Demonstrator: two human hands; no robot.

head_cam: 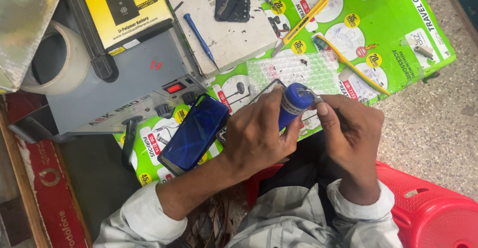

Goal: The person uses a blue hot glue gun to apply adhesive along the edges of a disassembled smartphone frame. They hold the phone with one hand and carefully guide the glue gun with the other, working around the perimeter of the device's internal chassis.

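Observation:
My left hand (pixel 256 133) grips a small blue tube (pixel 294 103) with a white band, holding it upright over the front edge of the green bench cover (pixel 398 24). My right hand (pixel 348 128) pinches the tube's tip between thumb and fingers. Under my left hand lies a dark phone frame (pixel 266 90), mostly hidden. A shiny blue phone back cover (pixel 194 133) lies just left of my left hand.
A grey repair station (pixel 124 89) with a yellow box (pixel 124 9) on it stands at the left, beside a tape roll (pixel 55 59). Farther back lie a white board (pixel 224 29), a blue screwdriver (pixel 199 36), a yellow toothbrush (pixel 351 64), a yellow cutter (pixel 301 24) and bubble wrap (pixel 294 69). A red stool (pixel 428 208) is below.

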